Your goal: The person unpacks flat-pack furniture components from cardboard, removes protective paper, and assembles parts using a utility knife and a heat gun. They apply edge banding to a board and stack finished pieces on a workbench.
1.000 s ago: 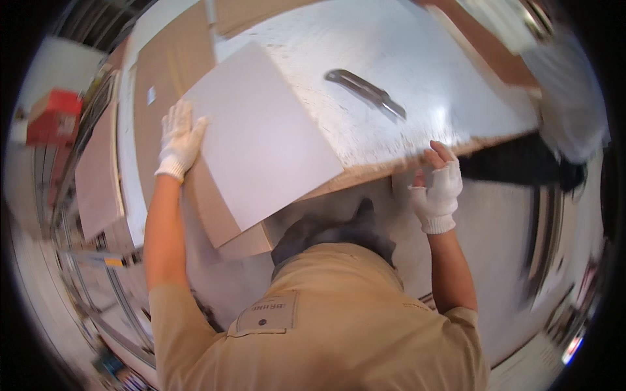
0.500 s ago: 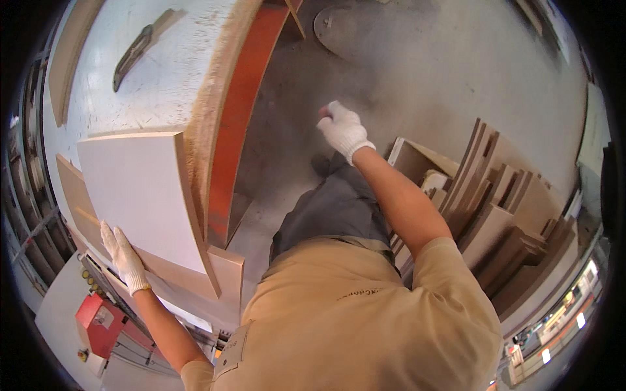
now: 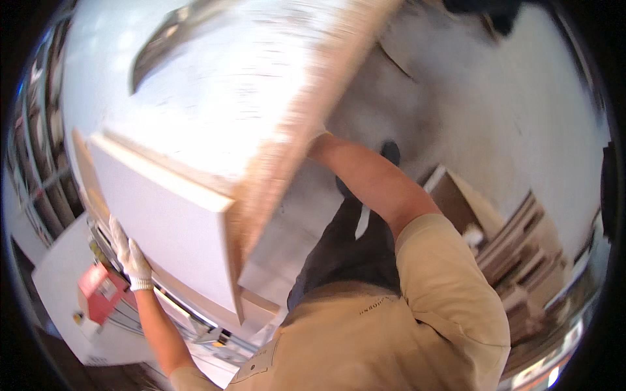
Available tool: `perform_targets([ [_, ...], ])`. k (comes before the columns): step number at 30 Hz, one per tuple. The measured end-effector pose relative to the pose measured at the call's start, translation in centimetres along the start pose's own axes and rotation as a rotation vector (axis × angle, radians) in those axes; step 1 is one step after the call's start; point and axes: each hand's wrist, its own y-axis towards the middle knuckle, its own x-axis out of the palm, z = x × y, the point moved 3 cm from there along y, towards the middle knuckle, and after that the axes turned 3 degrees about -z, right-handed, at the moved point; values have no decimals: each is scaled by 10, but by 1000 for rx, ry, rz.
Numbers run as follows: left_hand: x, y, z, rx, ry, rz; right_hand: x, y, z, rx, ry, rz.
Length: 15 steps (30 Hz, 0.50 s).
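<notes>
My left hand (image 3: 132,257), in a white knit glove, lies with fingers stretched out along the near left edge of a white-faced board (image 3: 163,215). The board rests on further boards at the corner of a large white worktable (image 3: 215,98). My right arm reaches forward to the table's rough wooden edge. Only a sliver of my right hand (image 3: 319,133) shows there; its fingers are hidden behind the edge. A dark, curved hand tool (image 3: 160,49) lies on the tabletop, blurred.
Brown board strips (image 3: 521,247) stand stacked on the floor to my right, beside an open box-like wooden piece (image 3: 456,199). A red machine part (image 3: 101,293) sits at lower left. Metal racking (image 3: 42,150) lines the far left.
My right hand has gone from open view above the floor to behind the table edge. The view has turned, with the table now further right. My left hand stays at the boards.
</notes>
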Motion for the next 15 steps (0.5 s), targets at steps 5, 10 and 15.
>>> perform_targets([
  [5,-9,18,39,-47,115,-29,27,67,-34,-88,-218,-71],
  [10,-23,22,73,-76,92,61,51,96,-23,-40,-338,-150],
  [15,-33,26,80,-90,63,103,45,63,5,50,-263,-143],
])
